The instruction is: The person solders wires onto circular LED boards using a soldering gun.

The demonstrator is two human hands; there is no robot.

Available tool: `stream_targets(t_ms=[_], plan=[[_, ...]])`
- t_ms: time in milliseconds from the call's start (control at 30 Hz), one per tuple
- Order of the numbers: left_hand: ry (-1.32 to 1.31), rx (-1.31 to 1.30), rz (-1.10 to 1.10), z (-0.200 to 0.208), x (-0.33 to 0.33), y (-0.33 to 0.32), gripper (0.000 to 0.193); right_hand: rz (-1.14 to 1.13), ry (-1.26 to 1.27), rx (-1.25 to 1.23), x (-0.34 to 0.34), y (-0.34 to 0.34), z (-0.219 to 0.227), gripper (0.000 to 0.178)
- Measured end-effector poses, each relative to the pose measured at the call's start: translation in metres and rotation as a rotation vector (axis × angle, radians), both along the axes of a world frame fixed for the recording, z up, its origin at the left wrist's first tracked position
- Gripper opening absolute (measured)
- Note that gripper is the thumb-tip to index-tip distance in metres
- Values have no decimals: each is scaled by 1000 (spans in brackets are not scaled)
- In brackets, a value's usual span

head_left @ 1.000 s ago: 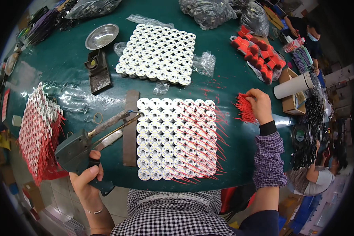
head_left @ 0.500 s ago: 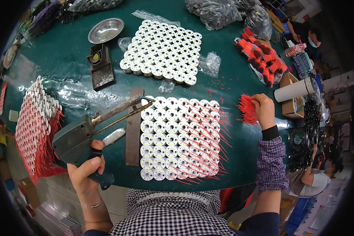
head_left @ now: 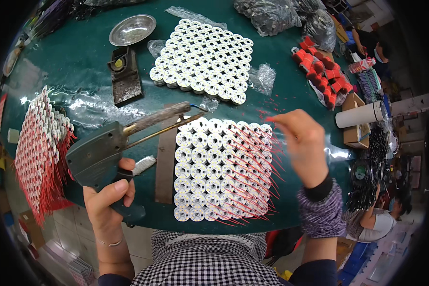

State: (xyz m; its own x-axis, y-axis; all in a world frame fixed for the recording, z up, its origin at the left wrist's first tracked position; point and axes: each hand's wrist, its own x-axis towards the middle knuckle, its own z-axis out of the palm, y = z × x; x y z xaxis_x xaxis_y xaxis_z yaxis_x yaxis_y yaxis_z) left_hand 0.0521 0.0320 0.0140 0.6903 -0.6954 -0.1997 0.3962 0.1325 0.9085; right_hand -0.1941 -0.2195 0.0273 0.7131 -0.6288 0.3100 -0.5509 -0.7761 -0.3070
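My left hand [head_left: 110, 198] is wrapped around the handle of a dark green soldering gun [head_left: 97, 155]. Its tip and thin feed tube reach over the top row of a grid of round white LED boards [head_left: 191, 170], near the upper left corner. Red wires stick out from the boards in the right-hand columns. My right hand [head_left: 306, 140], smeared by motion, pinches a red wire [head_left: 271, 118] just off the grid's upper right corner. How many wires it holds I cannot tell.
A brown bar [head_left: 165, 171] lies along the grid's left side. Beyond are another board stack [head_left: 205, 59], a metal bowl [head_left: 132, 30] and a black tray [head_left: 126, 86]. Wired boards [head_left: 40, 148] stand at left; red wire bundles [head_left: 324, 76] and a white cylinder [head_left: 360, 114] at right.
My right hand has moved left from the red wire bunch toward the grid with red wire in its fingertips. The soldering gun's tip has shifted slightly right and up.
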Motion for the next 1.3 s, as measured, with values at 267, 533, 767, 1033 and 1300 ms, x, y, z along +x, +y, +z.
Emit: stream_targets(t_ms=[267, 533, 767, 1033, 1300], plan=[[-130, 116, -69, 2, -9, -12, 52, 124, -194, -32, 46, 43, -48, 17], [-276, 287, -164, -6, -17, -19, 32, 142, -212, -42, 49, 44, -65, 27], [-677, 232, -242, -20, -19, -26, 20, 130, -180, -41, 49, 42, -67, 29], [-747, 205, -266, -20, -22, -40, 15, 129, -163, -44, 49, 41, -67, 29], [-793, 212, -265, -23, -23, -40, 12, 121, -157, -43, 50, 42, -66, 29]])
